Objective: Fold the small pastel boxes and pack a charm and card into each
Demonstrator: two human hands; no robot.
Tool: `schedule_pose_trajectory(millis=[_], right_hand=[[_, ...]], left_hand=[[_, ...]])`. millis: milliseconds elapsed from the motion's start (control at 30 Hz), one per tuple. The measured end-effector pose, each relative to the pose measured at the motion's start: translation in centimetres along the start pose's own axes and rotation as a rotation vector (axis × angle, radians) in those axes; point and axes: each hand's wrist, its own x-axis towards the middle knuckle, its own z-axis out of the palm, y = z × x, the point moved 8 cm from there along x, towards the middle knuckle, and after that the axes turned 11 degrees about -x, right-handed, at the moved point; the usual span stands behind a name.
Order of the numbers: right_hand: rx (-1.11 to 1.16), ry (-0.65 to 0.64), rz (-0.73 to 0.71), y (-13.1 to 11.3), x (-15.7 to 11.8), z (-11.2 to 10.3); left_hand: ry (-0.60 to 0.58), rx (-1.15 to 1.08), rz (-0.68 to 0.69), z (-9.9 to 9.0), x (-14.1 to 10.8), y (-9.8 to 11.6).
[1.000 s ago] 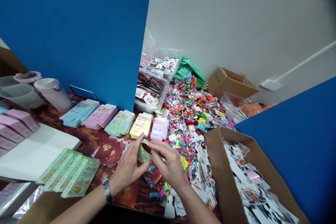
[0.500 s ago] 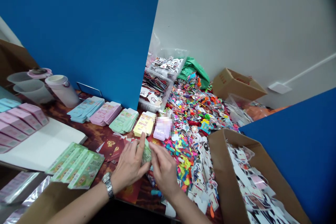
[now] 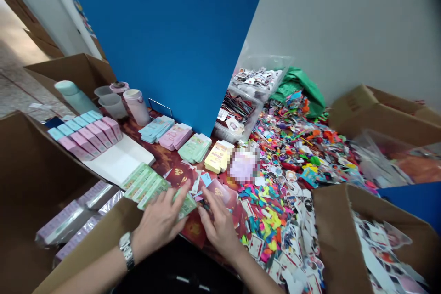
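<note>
My left hand, with a metal watch on its wrist, holds a green box near the front edge of the table, fingers over its top. To its right, my right hand has its fingers apart and nothing in them, close to the box's right end. Just left of my left hand lies a row of several green boxes. Behind the hands are red packets and small loose cards.
Stacks of blue, pink, green and yellow cards line the blue panel. Colourful trinkets spread rightward to a cardboard box. Pink boxes stand on a white board at left.
The view has turned left. My left hand has moved the green box leftward, beside the row of green boxes. My right hand has come away from it and its fingers have opened.
</note>
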Motion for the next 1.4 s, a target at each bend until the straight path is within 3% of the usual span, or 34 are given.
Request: schedule_pose_trajectory(millis=[167,333,433,533,667,767,900,1033,1133,1267,1400], right_hand=[[-0.083,0.035,0.018,0.8,0.3,0.1],[-0.106,0.054,-0.012,1.3,0.3,0.1],[-0.101,0.065,-0.011,1.3,0.4,0.0],[-0.096,0.061,-0.017,0.8,0.7,0.1],[-0.121,0.054,-0.059,0.2,0.5,-0.1],[-0.154,0.053,-0.052,0.4,-0.2,-0.5],[-0.179,0.039,-0.003,1.1,-1.1,-0.7],[-0.19,0.047,-0.023,1.1,-0.9,-1.1],[-0.211,0.115,-0.055,0.7,0.1,-2.6],[-0.258,0.245,-0.049,0.3,2.5,-5.1],[-0.429,0.408,-0.025,0.1,4.5,-6.5]], left_hand=[[0.074,0.316,-0.02,0.3,-1.0,-3.2],[0.158,0.301,0.011,0.9,-0.1,-4.5],[0.18,0.224,0.005,0.0,3.7,-4.8],[0.133,0.185,-0.046,0.0,10.3,-5.5],[0.105,0.168,-0.063,1.7,18.0,-6.2],[0.063,0.154,-0.075,3.4,20.2,-6.8],[0.063,0.132,-0.123,3.7,20.2,-7.4],[0.126,0.09,-0.146,1.6,19.4,-6.9],[0.203,0.055,-0.188,-0.3,18.0,-6.2],[0.311,-0.125,-0.163,-1.7,14.7,-3.7],[0.342,-0.397,-0.073,-1.3,11.3,-0.3]])
